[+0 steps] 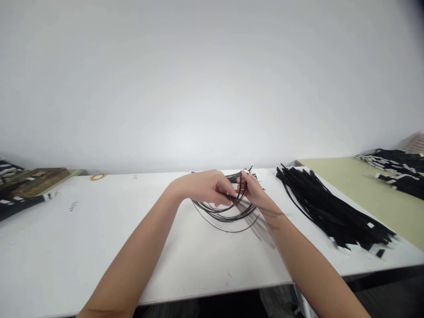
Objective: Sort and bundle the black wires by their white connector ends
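Note:
Thin black cables (228, 217) hang in loose loops below my two hands, over the white table. My left hand (212, 187) reaches in from the left with its fingers closed on the cables. Close beside it, my right hand (249, 187) pinches the upper part of the same cables near its fingertips. Loose cable ends fan out toward my right forearm and are smeared by motion. More black cables with white ends lie behind my hands, partly hidden by them.
A thick bundle of black cables (331, 207) with white ends lies on the white table (99, 247) to the right. An orange ring (98, 176) sits near the back wall. More black cables lie on a yellowish surface (351, 176) at right and at far left.

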Demonstrator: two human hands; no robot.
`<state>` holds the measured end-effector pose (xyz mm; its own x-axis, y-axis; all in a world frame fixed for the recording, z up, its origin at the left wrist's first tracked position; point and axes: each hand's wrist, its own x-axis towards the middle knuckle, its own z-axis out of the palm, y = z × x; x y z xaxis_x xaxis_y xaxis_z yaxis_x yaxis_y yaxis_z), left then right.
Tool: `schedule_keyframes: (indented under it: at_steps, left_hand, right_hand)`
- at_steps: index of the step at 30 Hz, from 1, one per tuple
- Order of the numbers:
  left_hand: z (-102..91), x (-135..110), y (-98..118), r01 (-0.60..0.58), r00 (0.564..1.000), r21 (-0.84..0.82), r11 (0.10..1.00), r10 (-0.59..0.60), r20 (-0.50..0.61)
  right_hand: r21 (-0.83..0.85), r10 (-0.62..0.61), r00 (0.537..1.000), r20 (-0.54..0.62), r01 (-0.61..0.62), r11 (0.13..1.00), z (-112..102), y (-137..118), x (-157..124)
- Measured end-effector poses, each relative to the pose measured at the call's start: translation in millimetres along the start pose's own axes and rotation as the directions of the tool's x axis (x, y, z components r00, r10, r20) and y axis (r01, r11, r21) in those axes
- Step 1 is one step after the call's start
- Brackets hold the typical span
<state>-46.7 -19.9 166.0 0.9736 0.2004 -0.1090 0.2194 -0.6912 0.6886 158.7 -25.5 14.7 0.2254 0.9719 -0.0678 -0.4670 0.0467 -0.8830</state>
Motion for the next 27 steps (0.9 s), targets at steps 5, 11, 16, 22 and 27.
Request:
schedule_keyframes:
  at_steps: [5, 11, 16, 22, 27]
  left_hand:
    - [-3.7, -4.3, -2.1, 0.163, 0.941, 0.096, 0.982, -0.184, 0.285]
    - [-12.7, -9.3, -10.7, 0.393, 0.915, 0.124, 0.911, -0.400, 0.043]
    - [-27.2, -8.4, -53.6, 0.679, 0.732, 0.196, 0.708, -0.672, -0.110]
    - [-25.8, 0.6, -108.6, 0.785, 0.599, 0.105, 0.610, -0.792, 0.120]
    - [-18.1, 5.6, -125.5, 0.775, 0.611, 0.063, 0.628, -0.772, 0.175]
  right_hand:
    - [0.023, -0.034, 0.991, -0.128, 0.037, 0.999, -1.2, -3.9, 1.3]
    - [0.046, -0.043, 0.986, -0.162, 0.051, 0.998, -0.4, -4.5, 2.1]
    - [0.072, -0.057, 0.978, -0.199, 0.073, 0.995, -1.2, -4.5, 2.8]
    - [0.113, -0.110, 0.955, -0.274, 0.146, 0.983, -5.2, -3.7, 6.6]
    - [0.116, -0.147, 0.945, -0.291, 0.188, 0.975, -8.8, -3.3, 9.9]
